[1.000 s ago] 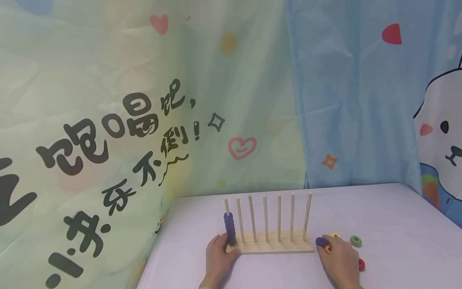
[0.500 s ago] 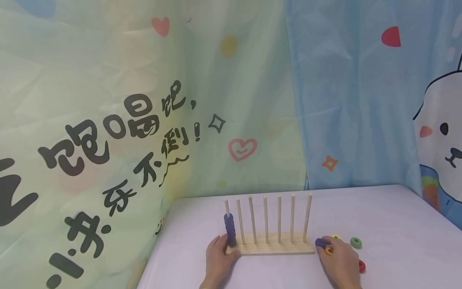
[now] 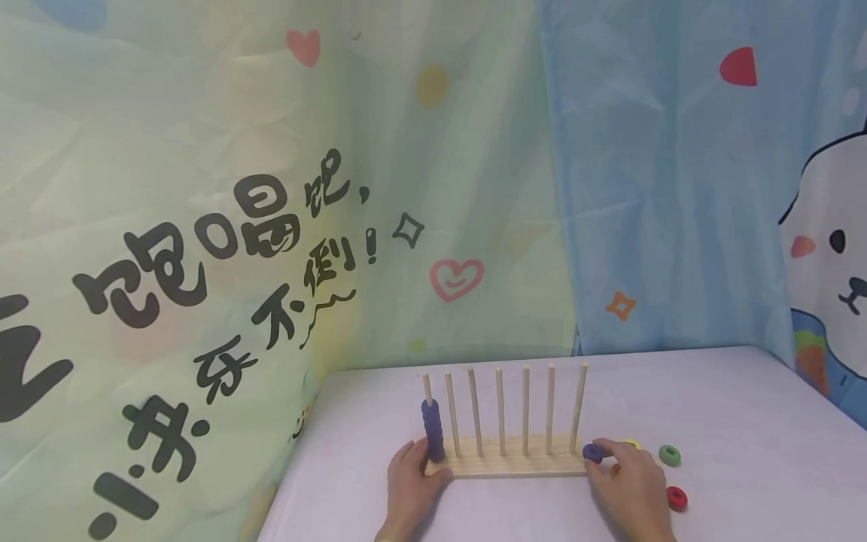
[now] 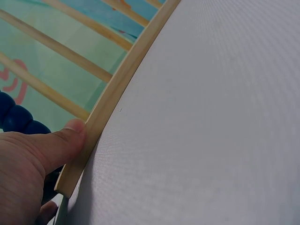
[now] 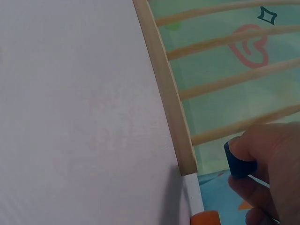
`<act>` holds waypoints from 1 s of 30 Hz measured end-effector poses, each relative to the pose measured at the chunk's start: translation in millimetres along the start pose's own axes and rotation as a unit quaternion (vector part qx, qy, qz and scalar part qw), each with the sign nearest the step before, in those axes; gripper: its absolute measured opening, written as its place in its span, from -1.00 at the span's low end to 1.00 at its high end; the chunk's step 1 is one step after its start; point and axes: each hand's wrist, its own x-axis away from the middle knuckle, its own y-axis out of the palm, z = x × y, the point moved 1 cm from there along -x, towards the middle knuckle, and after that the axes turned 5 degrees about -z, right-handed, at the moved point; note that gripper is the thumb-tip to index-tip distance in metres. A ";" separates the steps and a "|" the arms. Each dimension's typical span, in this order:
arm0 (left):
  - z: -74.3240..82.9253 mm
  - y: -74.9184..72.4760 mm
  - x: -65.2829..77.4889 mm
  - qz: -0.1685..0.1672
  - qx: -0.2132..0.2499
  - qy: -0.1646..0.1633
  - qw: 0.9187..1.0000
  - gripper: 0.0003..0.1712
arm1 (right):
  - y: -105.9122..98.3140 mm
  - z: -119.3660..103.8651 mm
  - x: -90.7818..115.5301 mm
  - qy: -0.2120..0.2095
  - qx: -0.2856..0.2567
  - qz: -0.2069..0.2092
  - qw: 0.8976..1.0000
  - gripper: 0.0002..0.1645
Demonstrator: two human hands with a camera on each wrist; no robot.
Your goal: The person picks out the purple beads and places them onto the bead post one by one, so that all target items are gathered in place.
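Note:
A wooden peg rack point(image 3: 511, 465) with several upright pegs stands on the table. Its leftmost peg carries a stack of dark blue beads point(image 3: 433, 433), with the peg's top bare above them. My left hand point(image 3: 412, 485) grips the rack's left end, the thumb along the front edge of the base, as the left wrist view also shows. Between thumb and fingertips my right hand point(image 3: 630, 485) pinches a blue bead point(image 3: 592, 453), held beside the rack's right end. In the right wrist view that blue bead point(image 5: 240, 161) is close to the rightmost peg.
Right of the rack lie a green bead point(image 3: 670, 455), a red bead point(image 3: 676, 498) and a yellow bead point(image 3: 633, 444). An orange bead point(image 5: 205, 218) sits under the right hand. Printed curtains point(image 3: 474, 188) hang behind the white tabletop point(image 3: 759, 421).
My right hand has picked up the blue bead and moved slightly left, to the rack's right end. The red bead now shows fully. My left hand stays on the rack.

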 end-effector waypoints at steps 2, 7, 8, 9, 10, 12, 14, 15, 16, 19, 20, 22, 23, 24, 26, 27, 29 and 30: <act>0.1 0.1 0.3 0.000 0.000 -0.002 1.000 -0.27 | -0.2 -2.8 1.3 -0.002 0.000 -0.009 1.000 -0.62; 2.2 -1.0 1.4 0.001 0.004 -0.003 1.000 -0.28 | 2.2 -6.2 3.2 -0.011 -0.009 -0.044 0.999 -0.62; 2.8 -1.5 1.5 0.002 0.004 -0.003 1.000 -0.28 | 3.3 -7.3 3.6 -0.006 -0.015 -0.056 0.998 -0.60; 3.3 -1.9 1.8 0.003 0.003 -0.001 1.000 -0.28 | 4.5 -8.5 3.8 0.000 -0.022 -0.069 0.997 -0.59; 3.7 -2.2 2.0 0.004 0.002 0.001 1.000 -0.28 | 5.7 -10.0 4.0 0.009 -0.031 -0.085 0.996 -0.56; 4.6 -2.8 2.4 0.008 0.002 0.006 1.000 -0.29 | 8.3 -13.0 5.2 0.025 -0.048 -0.106 0.993 -0.52; 5.5 -3.5 2.7 0.010 0.007 0.008 1.000 -0.29 | 10.5 -15.6 6.2 0.029 -0.064 -0.114 0.991 -0.51; 5.3 -3.4 2.7 0.010 0.007 0.009 1.000 -0.30 | 11.4 -16.8 6.8 0.028 -0.073 -0.116 0.990 -0.51; 5.1 -3.4 2.4 0.009 0.009 0.007 1.000 -0.30 | 11.9 -18.2 7.8 0.024 -0.079 -0.116 0.990 -0.51; 2.3 -1.8 1.3 0.003 0.008 0.003 1.000 -0.29 | 13.5 -21.4 10.4 0.010 -0.093 -0.111 0.989 -0.53; 1.2 -1.3 0.7 0.002 0.007 0.002 1.000 -0.29 | 14.0 -22.4 11.7 0.008 -0.097 -0.111 0.989 -0.53; -0.8 0.0 -0.2 0.000 0.005 0.002 1.000 -0.29 | 15.9 -24.5 14.3 0.009 -0.099 -0.116 0.988 -0.52; -1.7 0.7 -0.7 0.000 0.003 0.003 1.000 -0.29 | 17.3 -25.3 15.4 0.010 -0.099 -0.120 0.988 -0.51; -2.8 1.5 -1.1 0.001 0.000 0.004 1.000 -0.29 | 18.7 -26.5 16.7 0.013 -0.100 -0.127 0.987 -0.50; -3.6 2.3 -1.7 0.001 -0.004 0.005 1.000 -0.30 | 22.2 -28.9 19.0 0.016 -0.100 -0.141 0.985 -0.49; -3.8 2.5 -1.8 0.001 -0.005 0.005 1.000 -0.30 | 23.9 -30.3 19.9 0.015 -0.101 -0.145 0.984 -0.49; -3.9 2.8 -2.4 0.002 -0.007 0.007 1.000 -0.30 | 26.9 -32.9 21.1 0.013 -0.109 -0.149 0.983 -0.51; -3.6 2.6 -2.6 0.003 -0.005 0.006 1.000 -0.30 | 28.0 -34.6 21.5 0.013 -0.115 -0.151 0.982 -0.53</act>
